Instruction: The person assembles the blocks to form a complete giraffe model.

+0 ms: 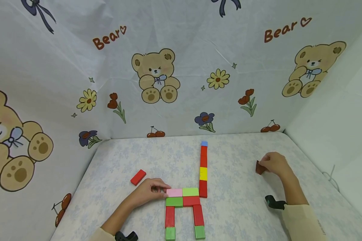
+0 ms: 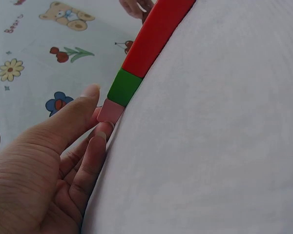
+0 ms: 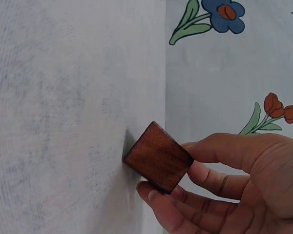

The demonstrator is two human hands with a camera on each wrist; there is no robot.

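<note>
My left hand (image 1: pixel 149 192) is at the left end of a pink block (image 1: pixel 174 192), its thumb and fingertips pinching that end. In the left wrist view the pink block (image 2: pixel 110 111) shows at the fingertips, with a green block (image 2: pixel 124 87) and a red one beyond. The pink block lies beside a light green block (image 1: pixel 190 191), above a row of a green block (image 1: pixel 174 202) and a red block (image 1: pixel 191 201). Far to the right, my right hand (image 1: pixel 276 163) grips a dark brown wooden block (image 3: pixel 158 158), tilted with one corner at the tabletop.
Two legs of red (image 1: pixel 170 217) and green blocks (image 1: pixel 200 232) extend toward the front. A column of red, yellow (image 1: pixel 203 173) and blue blocks (image 1: pixel 204 143) runs toward the back. A loose red block (image 1: pixel 138 177) lies left. White printed cloth (image 1: pixel 187 110) rises behind the table.
</note>
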